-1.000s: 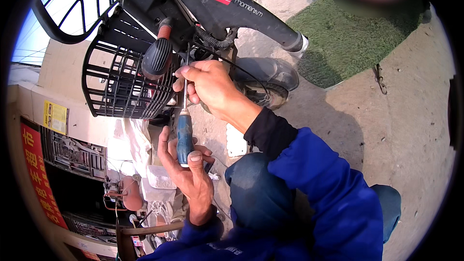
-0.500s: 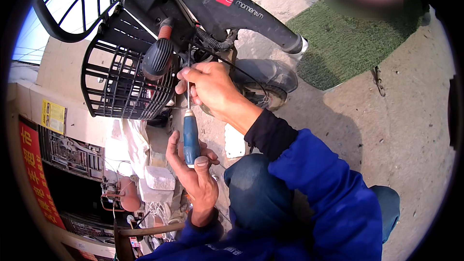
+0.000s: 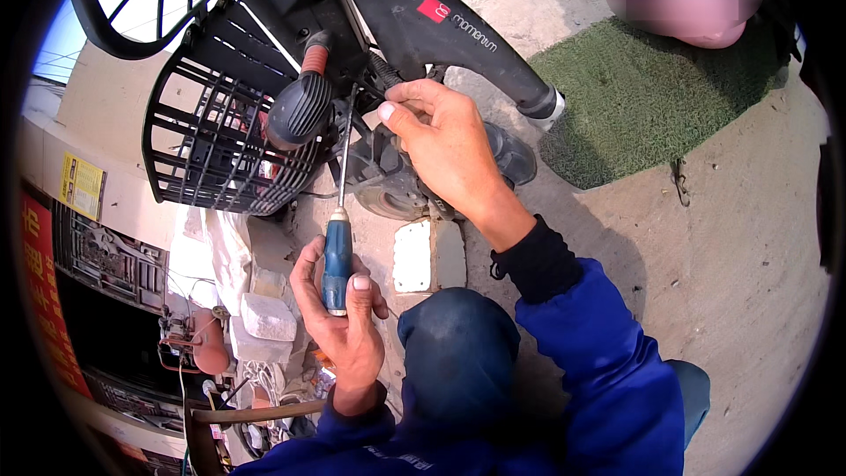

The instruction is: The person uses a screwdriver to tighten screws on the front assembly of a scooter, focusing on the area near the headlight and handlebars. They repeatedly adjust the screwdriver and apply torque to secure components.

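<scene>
while the left hand [image 3: 345, 322] grips the blue handle of a screwdriver [image 3: 337, 251] from below, thumb pressed on its butt, the right hand [image 3: 445, 145] pinches something small at the front of a scooter [image 3: 414, 22]; what it pinches is too small to tell, likely a screw or a fitting. the screwdriver stands nearly upright, its thin shaft running up from the handle to a tip that ends just left of the right thumb, under the black handlebar grip [image 3: 300, 110] with its orange collar. the step in hand looks like seating the tip on a fastener near the stem, with the right fingers steadying the part. as a judgement, the next move calls for lining the tip squarely in the head before any turn, with push along the shaft from the left palm, and for keeping the right fingertips clear of the blade should it slip. the screwdriver looks worn but sound: a blue handle with a dark band, a pale ferrule, a long straight steel shaft. a black wire basket [image 3: 207, 137] hangs just left of the grip, and the scooter's front wheel [image 3: 388, 189] sits behind the shaft. both sleeves are blue with dark cuffs. a green mat [image 3: 670, 97] lies well apart on the concrete to the right, and a knee [image 3: 458, 353] sits below, between the forearms.
</scene>
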`<state>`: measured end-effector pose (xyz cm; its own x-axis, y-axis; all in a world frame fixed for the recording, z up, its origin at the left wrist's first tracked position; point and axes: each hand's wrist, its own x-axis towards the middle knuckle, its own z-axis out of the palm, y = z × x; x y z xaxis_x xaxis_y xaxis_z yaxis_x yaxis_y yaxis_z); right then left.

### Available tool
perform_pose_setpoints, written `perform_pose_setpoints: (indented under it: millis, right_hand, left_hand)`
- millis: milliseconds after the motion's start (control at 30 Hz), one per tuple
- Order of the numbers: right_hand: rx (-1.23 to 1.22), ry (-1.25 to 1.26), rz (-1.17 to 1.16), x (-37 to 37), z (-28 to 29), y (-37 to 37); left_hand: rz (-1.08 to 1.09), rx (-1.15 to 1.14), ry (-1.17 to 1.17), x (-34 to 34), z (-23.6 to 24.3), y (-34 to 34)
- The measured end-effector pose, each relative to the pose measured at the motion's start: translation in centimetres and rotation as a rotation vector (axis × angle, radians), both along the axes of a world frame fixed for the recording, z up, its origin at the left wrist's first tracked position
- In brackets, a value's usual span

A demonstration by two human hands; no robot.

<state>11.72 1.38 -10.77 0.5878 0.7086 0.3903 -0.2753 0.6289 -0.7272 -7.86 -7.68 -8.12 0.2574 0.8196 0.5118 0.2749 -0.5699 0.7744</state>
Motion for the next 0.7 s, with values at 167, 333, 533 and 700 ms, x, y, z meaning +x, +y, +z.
perform_pose_setpoints:
  millis: [167,333,533,700]
  right_hand:
    - [-0.15,-0.177,-0.392,6.9,0.4,-3.1]
    - [-0.21,-0.493,-0.729,9.5,1.6,-3.0]
    - [-0.272,-0.619,-0.484,10.4,5.2,-1.1]
    - [-0.169,-0.749,-0.446,11.1,5.8,2.9]
  left_hand:
    - [-0.463,-1.122,-0.874,-0.5,3.0,1.5]
    - [-0.194,-0.763,-0.469,0.7,2.8,1.0]
    - [0.07,-0.373,-0.015,0.6,2.6,1.0]
    - [0.121,-0.053,0.292,1.6,2.8,1.3]
